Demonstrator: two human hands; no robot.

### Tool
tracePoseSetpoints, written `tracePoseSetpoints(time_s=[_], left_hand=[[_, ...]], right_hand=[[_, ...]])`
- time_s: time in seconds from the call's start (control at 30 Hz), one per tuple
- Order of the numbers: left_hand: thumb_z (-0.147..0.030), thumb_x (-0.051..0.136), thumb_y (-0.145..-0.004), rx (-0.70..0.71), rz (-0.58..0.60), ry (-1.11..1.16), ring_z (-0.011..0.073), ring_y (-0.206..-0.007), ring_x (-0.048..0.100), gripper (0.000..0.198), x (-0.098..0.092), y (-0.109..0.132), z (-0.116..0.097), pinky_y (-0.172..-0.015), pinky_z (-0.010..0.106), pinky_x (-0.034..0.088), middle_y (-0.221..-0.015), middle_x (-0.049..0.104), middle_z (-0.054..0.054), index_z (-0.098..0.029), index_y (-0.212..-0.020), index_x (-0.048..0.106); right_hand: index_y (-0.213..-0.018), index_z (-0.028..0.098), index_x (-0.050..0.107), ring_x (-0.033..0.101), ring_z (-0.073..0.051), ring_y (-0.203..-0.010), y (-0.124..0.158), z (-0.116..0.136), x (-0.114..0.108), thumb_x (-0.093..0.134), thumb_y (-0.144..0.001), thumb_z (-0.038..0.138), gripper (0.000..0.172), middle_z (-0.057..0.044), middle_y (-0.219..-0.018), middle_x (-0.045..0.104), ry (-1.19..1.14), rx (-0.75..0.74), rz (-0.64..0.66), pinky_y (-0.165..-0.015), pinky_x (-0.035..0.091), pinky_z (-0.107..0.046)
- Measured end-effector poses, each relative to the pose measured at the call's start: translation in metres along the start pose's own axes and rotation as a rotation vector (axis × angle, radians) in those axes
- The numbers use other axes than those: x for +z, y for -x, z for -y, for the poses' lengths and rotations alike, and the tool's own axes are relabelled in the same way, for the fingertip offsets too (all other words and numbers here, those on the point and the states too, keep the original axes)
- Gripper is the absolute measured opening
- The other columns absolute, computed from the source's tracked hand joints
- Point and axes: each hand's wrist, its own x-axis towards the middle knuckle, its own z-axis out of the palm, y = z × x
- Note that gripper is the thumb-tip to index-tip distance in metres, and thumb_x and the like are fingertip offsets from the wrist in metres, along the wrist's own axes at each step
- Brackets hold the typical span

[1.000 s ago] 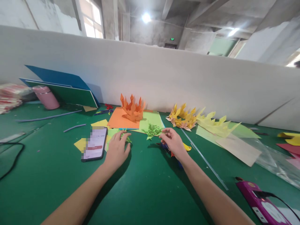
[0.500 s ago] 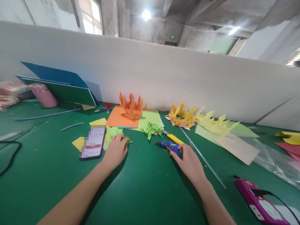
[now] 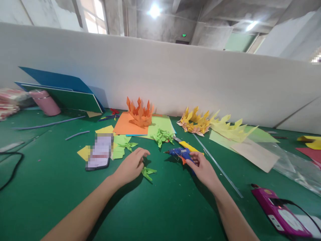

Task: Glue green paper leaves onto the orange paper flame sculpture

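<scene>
My left hand (image 3: 130, 164) is just above the table, fingers curled, with a green folded-paper leaf piece (image 3: 148, 173) pinched at its thumb side. My right hand (image 3: 204, 166) is closed around the handle of a blue hot glue gun (image 3: 181, 152), whose nozzle points left. A similar green paper piece (image 3: 129, 145) lies by the green paper squares (image 3: 118, 154), beyond my left hand. More green folded pieces (image 3: 161, 136) are heaped behind the glue gun. A yellow utility knife (image 3: 188, 145) lies right behind the gun.
An orange paper crown (image 3: 139, 115) and a yellow one (image 3: 194, 122) stand by the white partition (image 3: 160, 73). Left of my hands lies a phone (image 3: 101, 150). A clear glue stick (image 3: 218, 165) and a magenta power strip (image 3: 278, 211) with a cord are at right.
My left hand has moved right and nearer from the green paper squares, bringing a green folded piece along. My right hand stays at the glue gun, which has shifted slightly.
</scene>
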Motion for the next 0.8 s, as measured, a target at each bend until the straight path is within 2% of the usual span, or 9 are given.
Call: tracePoseSetpoints(time_s=[0.1, 0.17, 0.23, 0.3, 0.4, 0.47, 0.57, 0.67, 0.8], left_hand=[[-0.009, 0.036, -0.079, 0.005, 0.019, 0.011, 0.0195, -0.097, 0.052, 0.023, -0.008, 0.001, -0.007, -0.088, 0.037, 0.043, -0.099, 0.055, 0.005, -0.021, -0.093, 0.049], [-0.016, 0.044, -0.078, 0.063, 0.105, 0.014, 0.0213, -0.104, 0.049, 0.017, -0.015, 0.003, -0.013, -0.093, 0.039, 0.039, -0.105, 0.055, 0.005, -0.022, -0.093, 0.049], [-0.019, 0.053, -0.072, 0.1, 0.191, 0.007, 0.0226, -0.108, 0.046, 0.027, -0.019, 0.006, -0.017, -0.096, 0.04, 0.037, -0.109, 0.054, 0.005, -0.022, -0.098, 0.048], [-0.019, 0.058, -0.066, 0.116, 0.217, -0.025, 0.0236, -0.11, 0.044, 0.037, -0.021, 0.007, -0.018, -0.096, 0.04, 0.036, -0.111, 0.052, 0.006, -0.022, -0.101, 0.047], [-0.029, 0.06, -0.069, 0.065, 0.132, -0.111, 0.0241, -0.102, 0.047, 0.03, -0.019, 0.005, -0.018, -0.088, 0.039, 0.039, -0.106, 0.052, 0.007, -0.021, -0.095, 0.049], [-0.039, 0.055, -0.075, -0.006, 0.058, -0.199, 0.0226, -0.086, 0.05, 0.021, -0.018, 0.002, -0.017, -0.077, 0.037, 0.041, -0.089, 0.054, 0.005, -0.02, -0.082, 0.05], [-0.048, 0.049, -0.08, -0.069, 0.025, -0.318, 0.0202, -0.069, 0.049, 0.032, -0.018, -0.001, -0.016, -0.068, 0.035, 0.038, -0.066, 0.051, 0.002, -0.02, -0.064, 0.046], [-0.05, 0.054, -0.077, -0.069, 0.059, -0.357, 0.0215, -0.069, 0.051, 0.034, -0.015, -0.002, -0.016, -0.068, 0.036, 0.037, -0.066, 0.055, 0.003, -0.019, -0.062, 0.049], [-0.04, 0.059, -0.074, -0.056, 0.11, -0.335, 0.0231, -0.076, 0.053, 0.022, -0.011, 0.001, -0.016, -0.071, 0.036, 0.039, -0.076, 0.06, 0.005, -0.019, -0.074, 0.055]], right_hand=[[-0.092, 0.02, 0.054, 0.062, -0.02, -0.075, 0.002, 0.008, 0.001, 0.066, -0.062, 0.043, 0.04, -0.005, -0.085, 0.063, -0.227, 0.086, 0.014, -0.069, 0.051, -0.036], [-0.095, 0.02, 0.054, 0.063, -0.019, -0.069, 0.005, 0.016, 0.001, 0.069, -0.061, 0.046, 0.046, -0.004, -0.083, 0.062, -0.346, 0.143, 0.033, -0.062, 0.051, -0.034], [-0.093, 0.02, 0.054, 0.062, -0.017, -0.064, 0.006, 0.021, 0.0, 0.073, -0.058, 0.046, 0.048, -0.002, -0.08, 0.062, -0.442, 0.155, 0.007, -0.058, 0.051, -0.031], [-0.089, 0.02, 0.054, 0.061, -0.015, -0.063, 0.006, 0.024, 0.0, 0.078, -0.053, 0.044, 0.049, 0.0, -0.077, 0.062, -0.517, 0.143, -0.048, -0.057, 0.05, -0.028], [-0.085, 0.019, 0.058, 0.056, -0.012, -0.06, 0.006, 0.024, -0.001, 0.079, -0.052, 0.044, 0.046, 0.002, -0.07, 0.061, -0.556, 0.142, -0.06, -0.056, 0.048, -0.024], [-0.081, 0.018, 0.061, 0.053, -0.01, -0.058, 0.007, 0.024, 0.0, 0.078, -0.054, 0.047, 0.043, 0.003, -0.065, 0.059, -0.539, 0.151, -0.018, -0.055, 0.046, -0.023], [-0.082, 0.017, 0.062, 0.054, -0.01, -0.059, 0.01, 0.026, 0.004, 0.077, -0.055, 0.049, 0.045, 0.003, -0.065, 0.059, -0.548, 0.162, 0.032, -0.056, 0.046, -0.022], [-0.09, 0.019, 0.057, 0.057, -0.011, -0.059, 0.013, 0.031, 0.008, 0.077, -0.055, 0.051, 0.051, 0.003, -0.068, 0.061, -0.583, 0.175, 0.084, -0.058, 0.049, -0.025], [-0.093, 0.019, 0.052, 0.059, -0.012, -0.057, 0.015, 0.036, 0.013, 0.075, -0.056, 0.055, 0.057, 0.002, -0.068, 0.064, -0.575, 0.182, 0.134, -0.057, 0.05, -0.027]])
